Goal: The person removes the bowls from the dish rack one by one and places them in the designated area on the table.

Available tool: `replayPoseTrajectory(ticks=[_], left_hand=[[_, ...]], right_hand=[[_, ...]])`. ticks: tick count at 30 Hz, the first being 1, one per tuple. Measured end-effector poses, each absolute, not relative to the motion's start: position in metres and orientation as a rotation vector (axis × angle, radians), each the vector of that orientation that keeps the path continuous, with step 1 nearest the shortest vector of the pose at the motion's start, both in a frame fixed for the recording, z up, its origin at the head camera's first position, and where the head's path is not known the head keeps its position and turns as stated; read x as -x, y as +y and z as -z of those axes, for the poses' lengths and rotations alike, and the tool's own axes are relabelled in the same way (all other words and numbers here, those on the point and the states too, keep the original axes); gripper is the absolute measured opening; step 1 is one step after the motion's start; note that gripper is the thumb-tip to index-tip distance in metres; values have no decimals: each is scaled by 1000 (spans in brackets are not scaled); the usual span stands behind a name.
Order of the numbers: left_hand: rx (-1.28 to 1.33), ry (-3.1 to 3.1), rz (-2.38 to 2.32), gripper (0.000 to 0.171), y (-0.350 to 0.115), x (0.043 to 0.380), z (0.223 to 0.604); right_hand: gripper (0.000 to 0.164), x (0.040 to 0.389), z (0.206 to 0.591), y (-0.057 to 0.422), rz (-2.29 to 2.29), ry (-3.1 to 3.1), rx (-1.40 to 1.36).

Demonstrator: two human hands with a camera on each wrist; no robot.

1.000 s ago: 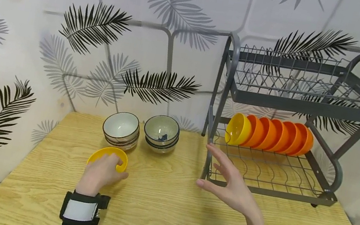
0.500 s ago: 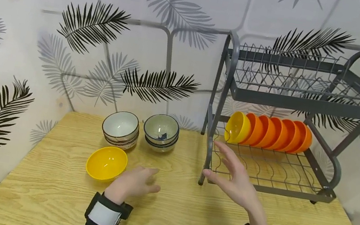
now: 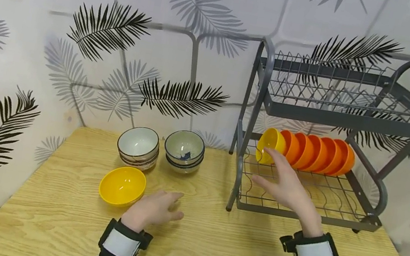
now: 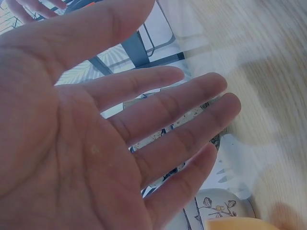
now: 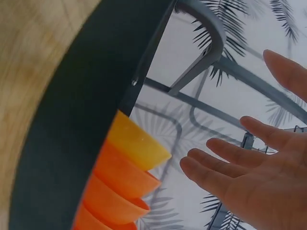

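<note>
Yellow bowl (image 3: 122, 186): rests on table (image 3: 49, 219) beside left hand (image 3: 152, 211), fingers straight; right hand (image 3: 290, 186), thumb and fingers apart, near rack (image 3: 358, 123).

Over on the table (image 3: 192, 247), a single bowl (image 3: 122, 186) sits before the left bowl stack (image 3: 138, 146), the right bowl stack (image 3: 184, 151) beside that. Further right stands the dish rack (image 3: 354, 122), a row of bowls (image 3: 304, 152) on its lower tier (image 3: 308, 217).
</note>
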State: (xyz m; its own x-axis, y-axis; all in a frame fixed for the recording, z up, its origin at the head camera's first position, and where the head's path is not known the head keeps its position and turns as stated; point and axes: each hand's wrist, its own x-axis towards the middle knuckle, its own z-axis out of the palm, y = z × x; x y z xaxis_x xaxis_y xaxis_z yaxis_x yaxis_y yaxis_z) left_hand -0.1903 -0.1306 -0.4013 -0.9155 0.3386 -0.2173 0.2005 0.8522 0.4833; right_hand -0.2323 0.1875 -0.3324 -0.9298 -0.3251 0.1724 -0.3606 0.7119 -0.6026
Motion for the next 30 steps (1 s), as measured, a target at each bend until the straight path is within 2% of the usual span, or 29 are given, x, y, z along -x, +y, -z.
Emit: replayPoseTrajectory(ticks=[13,30], left_hand=[[-393,2708,-692,58,-132,188,401],[-409,2685,-728,58,-134,189,399]], right_hand=[[80,287,329,194,-866,-3003,-454],[89,327,335,177,-608,-3070,-399]])
